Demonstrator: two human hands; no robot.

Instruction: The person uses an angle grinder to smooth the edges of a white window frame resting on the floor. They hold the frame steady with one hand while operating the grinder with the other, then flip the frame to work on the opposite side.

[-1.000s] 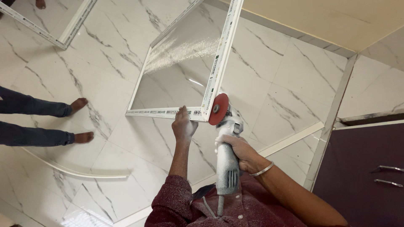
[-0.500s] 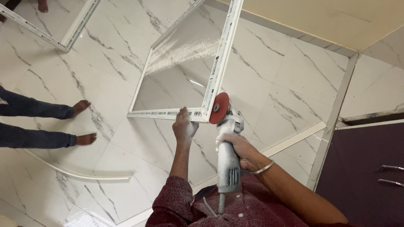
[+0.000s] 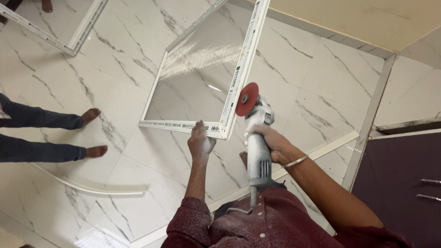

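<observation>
A white window frame [image 3: 238, 78] with a glass pane lies tilted on the marble floor, dust spread over the glass. My left hand [image 3: 200, 142] grips its near rail close to the near right corner. My right hand [image 3: 272, 142] holds a grey angle grinder [image 3: 257, 147] by its body. The grinder's red disc [image 3: 246, 98] stands just to the right of the frame's right rail, near that corner. Whether the disc touches the rail I cannot tell. The grinder's cord runs down to my maroon sleeve.
Another person's bare feet [image 3: 92, 133] and jeans legs stand at the left. A second white frame [image 3: 78, 36] lies at the top left. A curved white strip [image 3: 87, 186] and a straight white strip [image 3: 321, 151] lie on the floor. A dark purple cabinet [image 3: 399, 183] is at the right.
The view has shifted slightly. Both hands, the grinder and the frame keep nearly the same places.
</observation>
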